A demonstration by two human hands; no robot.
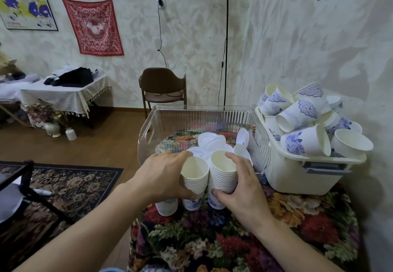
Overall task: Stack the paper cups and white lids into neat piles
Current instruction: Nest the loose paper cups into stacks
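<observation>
We see the left hand (163,178) curled around one stack of cups (195,178) and the right hand (240,184) curled around a taller stack (223,171) touching it on the right, both standing on the flowered tablecloth (234,235). A single cup (167,206) stands just left, under the left hand. Just beyond, white lids (212,142) lie in the clear bin (191,120). Loose cups (306,120) fill the cream basket (297,176) at far right.
</observation>
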